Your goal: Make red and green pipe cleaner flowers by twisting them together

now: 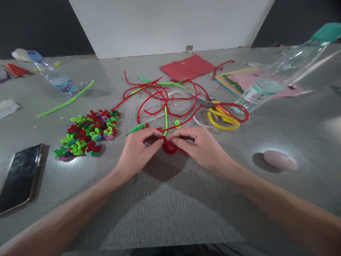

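Between my two hands is a red pipe cleaner [169, 148], bent into a small loop. My left hand [142, 145] pinches it with thumb and forefinger on one side. On the other side my right hand [198, 145] grips it the same way, with a straight red end under the fingers. Just beyond my fingertips lie loose red pipe cleaners [166, 97] and a green pipe cleaner [166, 119]. A green coiled piece [137, 128] rests by my left knuckles. Scissors [225, 113] with red and yellow handles lie past my right hand.
Several red and green pipe-cleaner flowers [85, 133] are clustered at left, near a phone [22, 176] and a bottle [57, 76]. A larger bottle [279, 76] leans in view at right, beside coloured sheets [239, 80]. A pinkish oval object [280, 160] lies at right; red felt [186, 67] lies behind.
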The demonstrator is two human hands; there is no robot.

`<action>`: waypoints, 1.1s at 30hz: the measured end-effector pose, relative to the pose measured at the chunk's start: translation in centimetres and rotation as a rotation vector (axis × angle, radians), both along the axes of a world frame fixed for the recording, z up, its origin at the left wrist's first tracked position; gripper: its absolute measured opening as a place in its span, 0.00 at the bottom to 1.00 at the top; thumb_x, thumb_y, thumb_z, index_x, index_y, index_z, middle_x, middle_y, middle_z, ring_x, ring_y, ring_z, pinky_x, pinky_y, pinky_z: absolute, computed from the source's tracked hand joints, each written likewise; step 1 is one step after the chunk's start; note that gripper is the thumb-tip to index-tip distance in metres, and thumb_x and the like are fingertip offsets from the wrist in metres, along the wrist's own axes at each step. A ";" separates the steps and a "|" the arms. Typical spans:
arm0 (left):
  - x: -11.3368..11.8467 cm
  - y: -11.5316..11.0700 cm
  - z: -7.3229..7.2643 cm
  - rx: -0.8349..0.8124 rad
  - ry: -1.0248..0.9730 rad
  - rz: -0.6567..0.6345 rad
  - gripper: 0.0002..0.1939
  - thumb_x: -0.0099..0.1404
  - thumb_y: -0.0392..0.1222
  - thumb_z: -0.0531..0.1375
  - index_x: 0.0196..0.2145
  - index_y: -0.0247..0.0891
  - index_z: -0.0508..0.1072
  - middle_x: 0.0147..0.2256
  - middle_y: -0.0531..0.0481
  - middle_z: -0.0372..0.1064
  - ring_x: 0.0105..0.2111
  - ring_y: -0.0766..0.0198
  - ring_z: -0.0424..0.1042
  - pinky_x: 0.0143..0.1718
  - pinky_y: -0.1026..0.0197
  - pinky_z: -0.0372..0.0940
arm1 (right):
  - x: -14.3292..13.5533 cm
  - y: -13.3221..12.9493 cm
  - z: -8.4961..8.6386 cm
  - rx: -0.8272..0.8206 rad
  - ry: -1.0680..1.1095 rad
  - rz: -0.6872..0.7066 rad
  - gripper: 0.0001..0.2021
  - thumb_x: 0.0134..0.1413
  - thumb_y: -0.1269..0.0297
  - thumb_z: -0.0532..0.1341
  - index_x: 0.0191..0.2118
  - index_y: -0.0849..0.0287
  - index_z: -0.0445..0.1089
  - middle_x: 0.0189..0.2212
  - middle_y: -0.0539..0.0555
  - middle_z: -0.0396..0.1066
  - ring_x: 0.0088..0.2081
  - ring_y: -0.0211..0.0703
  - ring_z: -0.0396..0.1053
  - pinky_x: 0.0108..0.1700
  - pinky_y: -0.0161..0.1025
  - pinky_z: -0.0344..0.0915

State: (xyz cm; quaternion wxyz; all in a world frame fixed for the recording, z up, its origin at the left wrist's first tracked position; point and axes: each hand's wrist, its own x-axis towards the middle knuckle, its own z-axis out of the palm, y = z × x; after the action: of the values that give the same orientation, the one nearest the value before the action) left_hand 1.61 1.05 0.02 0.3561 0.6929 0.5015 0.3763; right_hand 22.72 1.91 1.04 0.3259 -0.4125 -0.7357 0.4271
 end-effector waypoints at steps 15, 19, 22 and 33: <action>0.1 0.1 -0.2 -0.116 -0.158 -0.177 0.04 0.68 0.36 0.62 0.36 0.36 0.77 0.33 0.52 0.77 0.33 0.66 0.73 0.36 0.65 0.67 | 0.6 0.8 -0.4 -0.071 0.057 0.027 0.01 0.59 0.69 0.69 0.35 0.58 0.77 0.30 0.49 0.78 0.32 0.38 0.73 0.36 0.37 0.69; 0.1 0.1 -0.3 -0.115 -0.158 -0.183 0.04 0.68 0.35 0.62 0.36 0.36 0.77 0.33 0.53 0.77 0.32 0.68 0.73 0.36 0.66 0.66 | 0.5 0.8 -0.7 -0.087 0.085 0.032 0.02 0.59 0.70 0.68 0.35 0.58 0.77 0.31 0.49 0.78 0.33 0.38 0.73 0.37 0.36 0.69; 0.1 0.2 -0.4 -0.102 -0.158 -0.185 0.04 0.68 0.34 0.62 0.35 0.36 0.77 0.32 0.54 0.77 0.33 0.68 0.73 0.36 0.67 0.66 | 0.3 0.8 -0.9 -0.083 0.118 0.037 0.02 0.59 0.69 0.69 0.36 0.57 0.77 0.32 0.49 0.78 0.33 0.38 0.73 0.38 0.36 0.69; 0.1 0.2 0.2 -0.184 -0.285 -0.195 0.05 0.67 0.36 0.65 0.34 0.34 0.81 0.31 0.50 0.78 0.31 0.67 0.74 0.34 0.67 0.68 | -0.1 0.1 -1.1 -0.009 0.136 -0.004 0.04 0.62 0.66 0.69 0.36 0.58 0.75 0.32 0.49 0.77 0.33 0.37 0.73 0.37 0.35 0.68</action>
State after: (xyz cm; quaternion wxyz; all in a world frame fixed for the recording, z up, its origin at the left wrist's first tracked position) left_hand 1.69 1.22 0.23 0.5201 0.6425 0.4085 0.3871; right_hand 22.62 2.04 -0.04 0.3741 -0.3852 -0.7093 0.4567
